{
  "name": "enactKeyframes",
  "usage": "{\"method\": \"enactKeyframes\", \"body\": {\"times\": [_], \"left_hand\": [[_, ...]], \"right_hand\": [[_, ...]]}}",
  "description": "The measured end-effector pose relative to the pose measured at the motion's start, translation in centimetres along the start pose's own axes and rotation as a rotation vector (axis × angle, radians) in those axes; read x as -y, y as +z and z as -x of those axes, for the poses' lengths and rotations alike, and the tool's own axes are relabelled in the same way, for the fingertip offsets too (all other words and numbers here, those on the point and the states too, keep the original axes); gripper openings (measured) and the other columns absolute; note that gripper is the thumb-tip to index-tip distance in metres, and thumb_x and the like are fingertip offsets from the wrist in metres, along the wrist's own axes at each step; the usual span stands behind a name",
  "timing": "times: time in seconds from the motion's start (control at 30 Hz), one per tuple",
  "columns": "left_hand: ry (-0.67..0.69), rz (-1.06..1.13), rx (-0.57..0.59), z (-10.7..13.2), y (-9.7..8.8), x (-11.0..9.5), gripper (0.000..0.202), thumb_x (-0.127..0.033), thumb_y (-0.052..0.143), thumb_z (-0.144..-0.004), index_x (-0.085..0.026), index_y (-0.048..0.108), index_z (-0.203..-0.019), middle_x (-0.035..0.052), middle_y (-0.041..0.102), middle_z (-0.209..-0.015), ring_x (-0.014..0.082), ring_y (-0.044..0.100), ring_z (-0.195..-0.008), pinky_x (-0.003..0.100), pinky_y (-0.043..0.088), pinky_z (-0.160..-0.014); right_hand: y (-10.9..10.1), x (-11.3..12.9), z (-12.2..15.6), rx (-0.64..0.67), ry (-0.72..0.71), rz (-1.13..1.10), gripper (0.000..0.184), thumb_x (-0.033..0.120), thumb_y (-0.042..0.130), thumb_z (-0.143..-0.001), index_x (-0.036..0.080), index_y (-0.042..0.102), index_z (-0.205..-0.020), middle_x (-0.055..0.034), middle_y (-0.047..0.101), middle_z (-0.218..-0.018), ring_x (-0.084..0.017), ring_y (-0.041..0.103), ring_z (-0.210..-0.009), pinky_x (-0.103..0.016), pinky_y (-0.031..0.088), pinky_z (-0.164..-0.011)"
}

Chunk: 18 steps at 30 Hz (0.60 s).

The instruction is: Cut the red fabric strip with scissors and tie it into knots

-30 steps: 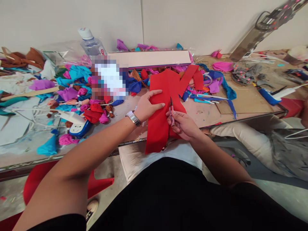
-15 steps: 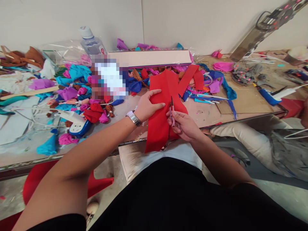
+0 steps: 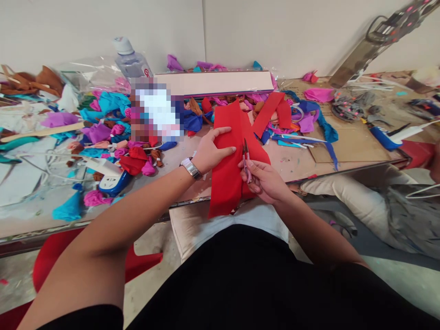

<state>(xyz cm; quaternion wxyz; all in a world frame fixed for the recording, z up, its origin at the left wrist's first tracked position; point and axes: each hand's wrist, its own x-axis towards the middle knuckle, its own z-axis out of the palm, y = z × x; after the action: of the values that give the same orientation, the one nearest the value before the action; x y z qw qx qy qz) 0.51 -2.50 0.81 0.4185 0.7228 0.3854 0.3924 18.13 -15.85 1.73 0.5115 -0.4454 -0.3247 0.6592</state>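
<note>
A long piece of red cloth [image 3: 227,178] lies over the table's front edge and hangs toward my lap. My left hand [image 3: 210,153], with a watch on its wrist, presses on the cloth's left side, thumb and fingers pinched along its edge. My right hand [image 3: 264,179] is closed round small pink-handled scissors [image 3: 246,158], whose blades point away from me into a slit that runs up the middle of the cloth. The part of the cloth right of the slit lies under my right hand.
Scraps of blue, purple, pink and red fabric [image 3: 103,133] crowd the table [image 3: 299,162]. A long pale box [image 3: 216,83] and a water bottle [image 3: 129,59] stand at the back by the wall. A white power strip [image 3: 106,174] lies left. Tools and cardboard [image 3: 347,144] lie right.
The scissors have worked slightly farther up the red cloth, and the slit has opened wider at the top. My left hand has stayed in place.
</note>
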Motion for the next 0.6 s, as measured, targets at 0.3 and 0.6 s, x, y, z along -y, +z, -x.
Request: {"method": "enactKeyframes", "body": {"times": [0.3, 0.6], "left_hand": [[0.028, -0.028, 0.013, 0.04, -0.02, -0.1, 0.063, -0.032, 0.082, -0.077, -0.019, 0.069, -0.137, 0.0112, 0.069, -0.148, 0.0293, 0.065, -0.137, 0.048, 0.046, -0.126], [0.014, -0.015, 0.013, 0.13, -0.02, -0.16, 0.063, -0.032, 0.083, -0.077, -0.021, 0.069, -0.137, 0.0106, 0.069, -0.148, 0.0298, 0.064, -0.138, 0.049, 0.045, -0.127]], "right_hand": [[0.09, 0.09, -0.72, 0.009, -0.001, -0.006, 0.047, 0.055, 0.088, -0.083, 0.015, 0.07, -0.1, 0.0038, 0.065, -0.067, -0.002, 0.037, -0.037, -0.019, 0.021, -0.036], [0.19, -0.08, -0.88, -0.013, 0.0, -0.002, 0.047, 0.055, 0.089, -0.083, 0.015, 0.069, -0.097, 0.004, 0.065, -0.066, -0.002, 0.037, -0.036, -0.019, 0.019, -0.036]]}}
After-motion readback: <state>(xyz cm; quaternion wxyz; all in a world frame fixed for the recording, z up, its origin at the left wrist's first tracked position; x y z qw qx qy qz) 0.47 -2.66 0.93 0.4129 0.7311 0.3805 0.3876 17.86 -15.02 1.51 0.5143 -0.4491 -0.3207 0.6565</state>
